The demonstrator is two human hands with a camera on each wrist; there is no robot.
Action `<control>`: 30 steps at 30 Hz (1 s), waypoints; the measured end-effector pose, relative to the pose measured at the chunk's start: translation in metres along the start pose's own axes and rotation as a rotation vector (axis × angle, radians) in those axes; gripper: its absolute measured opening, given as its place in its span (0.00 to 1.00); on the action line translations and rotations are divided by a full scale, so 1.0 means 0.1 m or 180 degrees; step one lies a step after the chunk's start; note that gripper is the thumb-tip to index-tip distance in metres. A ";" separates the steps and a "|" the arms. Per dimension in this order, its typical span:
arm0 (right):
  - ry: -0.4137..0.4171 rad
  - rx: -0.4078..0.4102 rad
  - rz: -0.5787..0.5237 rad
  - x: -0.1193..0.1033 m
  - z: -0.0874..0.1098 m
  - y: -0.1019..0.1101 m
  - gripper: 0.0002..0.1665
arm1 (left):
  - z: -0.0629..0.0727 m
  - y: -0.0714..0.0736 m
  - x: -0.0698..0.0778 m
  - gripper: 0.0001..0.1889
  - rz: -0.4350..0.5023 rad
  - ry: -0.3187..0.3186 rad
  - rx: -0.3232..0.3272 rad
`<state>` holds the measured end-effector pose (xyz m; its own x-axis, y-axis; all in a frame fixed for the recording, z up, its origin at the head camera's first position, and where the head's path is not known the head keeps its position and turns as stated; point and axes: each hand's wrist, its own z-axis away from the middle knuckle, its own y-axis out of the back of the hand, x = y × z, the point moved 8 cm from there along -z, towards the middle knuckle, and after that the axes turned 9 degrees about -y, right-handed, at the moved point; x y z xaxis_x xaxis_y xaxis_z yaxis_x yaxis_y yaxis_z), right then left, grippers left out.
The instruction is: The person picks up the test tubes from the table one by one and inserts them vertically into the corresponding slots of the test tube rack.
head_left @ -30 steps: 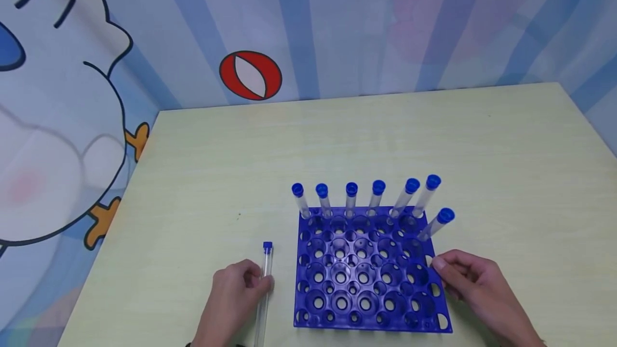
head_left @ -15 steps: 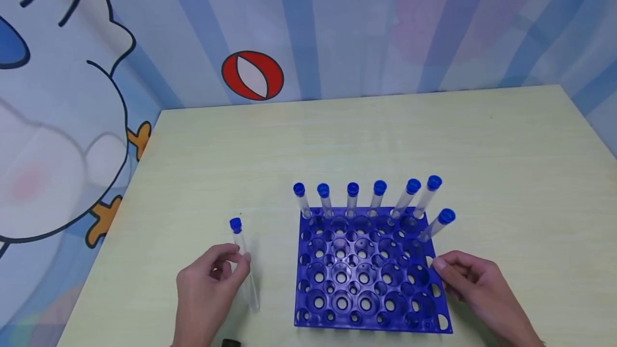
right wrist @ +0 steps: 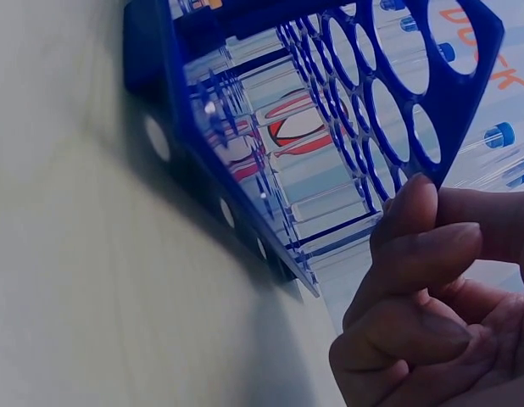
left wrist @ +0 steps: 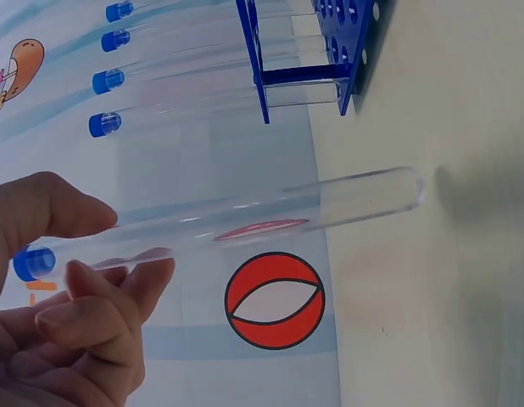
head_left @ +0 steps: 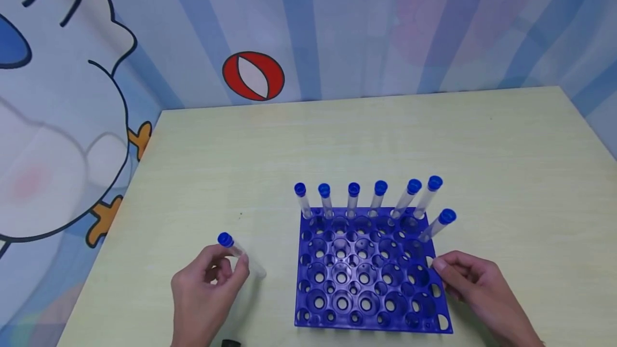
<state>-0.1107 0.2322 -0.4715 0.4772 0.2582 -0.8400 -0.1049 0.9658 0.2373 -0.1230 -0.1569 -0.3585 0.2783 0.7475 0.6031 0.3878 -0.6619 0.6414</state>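
Note:
A clear test tube with a blue cap (head_left: 225,239) is pinched between thumb and fingers of my left hand (head_left: 204,288), left of the rack. In the left wrist view the test tube (left wrist: 347,193) slants, its rounded end off the table and its cap near the hand. My right hand (head_left: 477,283) grips the right edge of the blue test tube rack (head_left: 354,328) with thumb and finger; the right wrist view shows fingertips (right wrist: 415,199) at the rack's upper plate (right wrist: 465,93). Several capped tubes (head_left: 353,190) stand along the rack's back row, and one tube (head_left: 445,217) at its right side.
The rack stands on a pale wooden table (head_left: 241,154). A small black object (head_left: 231,342) shows at the bottom edge, partly cut off. Behind the table hangs a printed backdrop (head_left: 347,31) with stripes and a red ball.
My left hand has lifted the test tube from the table, moved left and tilted it, so its rounded end now points toward the rack. The right hand stays at the rack's edge.

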 end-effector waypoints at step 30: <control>0.0001 0.0061 0.0171 0.02 -0.01 0.02 0.23 | -0.33 -0.08 0.67 0.08 0.0402 -0.0940 -0.0261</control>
<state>-0.1110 0.2346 -0.4732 0.4711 0.3097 -0.8259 -0.1136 0.9498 0.2914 -0.1361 -0.1029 -0.3074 0.5671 0.6350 0.5246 0.2653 -0.7438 0.6136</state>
